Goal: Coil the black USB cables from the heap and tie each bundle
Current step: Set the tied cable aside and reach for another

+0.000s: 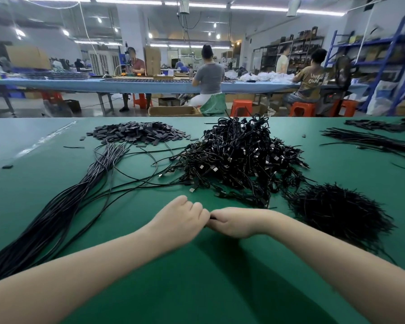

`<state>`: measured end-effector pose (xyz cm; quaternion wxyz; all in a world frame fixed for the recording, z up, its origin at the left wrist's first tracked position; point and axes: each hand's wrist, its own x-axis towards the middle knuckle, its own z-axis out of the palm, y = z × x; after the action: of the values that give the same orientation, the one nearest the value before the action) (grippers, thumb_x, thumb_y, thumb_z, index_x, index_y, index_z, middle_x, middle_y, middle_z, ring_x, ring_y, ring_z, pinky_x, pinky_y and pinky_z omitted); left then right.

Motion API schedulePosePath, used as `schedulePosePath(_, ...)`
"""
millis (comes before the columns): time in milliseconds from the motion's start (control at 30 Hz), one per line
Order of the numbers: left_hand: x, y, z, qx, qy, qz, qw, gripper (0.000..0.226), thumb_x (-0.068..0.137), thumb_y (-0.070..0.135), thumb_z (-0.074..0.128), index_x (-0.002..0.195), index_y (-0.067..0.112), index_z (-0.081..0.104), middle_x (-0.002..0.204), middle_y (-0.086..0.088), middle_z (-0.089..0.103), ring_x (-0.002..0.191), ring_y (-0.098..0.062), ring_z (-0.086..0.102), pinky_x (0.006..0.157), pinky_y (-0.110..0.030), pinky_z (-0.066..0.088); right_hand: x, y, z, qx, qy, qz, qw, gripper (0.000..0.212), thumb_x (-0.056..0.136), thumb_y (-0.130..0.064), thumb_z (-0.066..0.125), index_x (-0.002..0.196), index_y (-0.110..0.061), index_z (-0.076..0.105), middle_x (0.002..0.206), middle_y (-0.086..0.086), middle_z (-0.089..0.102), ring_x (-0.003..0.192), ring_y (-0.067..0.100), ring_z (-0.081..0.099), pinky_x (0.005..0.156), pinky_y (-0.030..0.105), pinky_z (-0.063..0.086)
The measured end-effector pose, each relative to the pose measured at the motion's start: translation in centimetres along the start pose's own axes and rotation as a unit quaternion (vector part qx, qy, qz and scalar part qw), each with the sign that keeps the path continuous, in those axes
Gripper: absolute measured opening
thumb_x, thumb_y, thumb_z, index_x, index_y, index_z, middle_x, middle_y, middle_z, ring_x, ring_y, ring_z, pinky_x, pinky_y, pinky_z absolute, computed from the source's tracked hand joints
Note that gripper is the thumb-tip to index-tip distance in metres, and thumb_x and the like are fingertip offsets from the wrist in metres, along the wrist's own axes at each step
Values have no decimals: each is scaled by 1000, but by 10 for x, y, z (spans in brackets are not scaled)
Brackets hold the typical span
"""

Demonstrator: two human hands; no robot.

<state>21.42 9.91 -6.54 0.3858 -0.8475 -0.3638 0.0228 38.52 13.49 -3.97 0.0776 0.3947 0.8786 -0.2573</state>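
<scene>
On the green table (197, 277) my left hand (180, 218) and my right hand (234, 222) meet knuckle to knuckle, fingers curled. Between them shows a small black piece, a cable or tie (212, 217), mostly hidden by the fingers. Behind the hands rises a heap of coiled black USB cables (239, 157). A long sheaf of straight black cables (63, 206) runs from the near left edge toward the middle. A mound of thin black twist ties (337, 211) lies to the right of my right hand.
A pile of small dark flat pieces (138, 133) sits at the back left. More black cables (372, 139) lie at the far right. Beyond the table's far edge, people sit on orange stools (241, 107) at a blue bench (126, 86).
</scene>
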Motion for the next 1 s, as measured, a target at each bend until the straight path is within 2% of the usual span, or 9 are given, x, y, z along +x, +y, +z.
schedulePosePath(100,3,5,-5,-41,-52,-26,998,8,65,16,53,63,22,58,53,5,52,40,-15,49,47,-23,34,-2,5,6,-256,99,-16,961,27,103,-38,29,98,-16,43,106,9,60,91,27,58,72,35,31)
schedulePosePath(167,6,-2,-5,-91,-71,-98,988,4,74,19,59,75,21,56,67,2,62,55,-18,61,56,-26,34,-8,17,-9,-351,179,4,919,29,101,-40,35,117,-20,47,117,4,58,107,25,59,79,37,35)
schedulePosePath(267,5,-25,0,-204,-145,-270,930,15,102,28,32,91,21,39,101,-4,65,86,-27,63,69,-33,34,-37,59,-53,-348,257,189,882,35,95,-46,49,121,-24,52,110,1,59,100,23,60,78,36,42)
schedulePosePath(400,17,-57,-12,-485,-71,-412,768,26,104,23,30,93,8,48,82,-9,57,70,-26,56,57,-31,41,-92,126,-86,-298,243,447,808,9,90,-26,56,90,-18,59,88,-2,60,83,23,57,71,30,35)
schedulePosePath(533,35,-77,-39,-706,90,-441,547,22,102,22,33,83,16,43,61,7,39,50,-10,39,47,-20,29,-114,159,-82,-198,211,463,838,35,87,-49,62,81,-15,58,77,-2,57,77,21,59,63,28,43)
schedulePosePath(633,36,-81,-54,-786,131,-399,453,26,100,24,35,76,19,43,53,11,36,47,-10,33,48,-23,23,-117,163,-75,-210,259,448,829,29,86,-45,66,89,-16,69,77,0,64,69,21,63,57,27,49)
schedulePosePath(700,33,-79,-58,-809,118,-368,443,32,103,27,33,73,19,43,52,12,34,46,-9,30,49,-23,25,-116,163,-77,-218,262,449,826,27,84,-43,69,89,-17,69,76,0,64,66,21,62,54,26,49)
schedulePosePath(867,26,-81,-59,-817,65,-324,472,33,105,29,33,77,15,42,54,10,34,49,-7,27,43,-16,28,-115,166,-87,-200,232,453,837,18,80,-34,75,89,-19,71,85,2,67,76,23,64,63,32,55)
schedulePosePath(1000,23,-84,-59,-800,32,-322,506,33,105,32,33,78,17,43,56,11,36,50,-8,29,52,-24,20,-116,175,-98,-170,238,460,839,10,74,-28,82,78,-23,73,83,2,68,76,24,65,70,36,58)
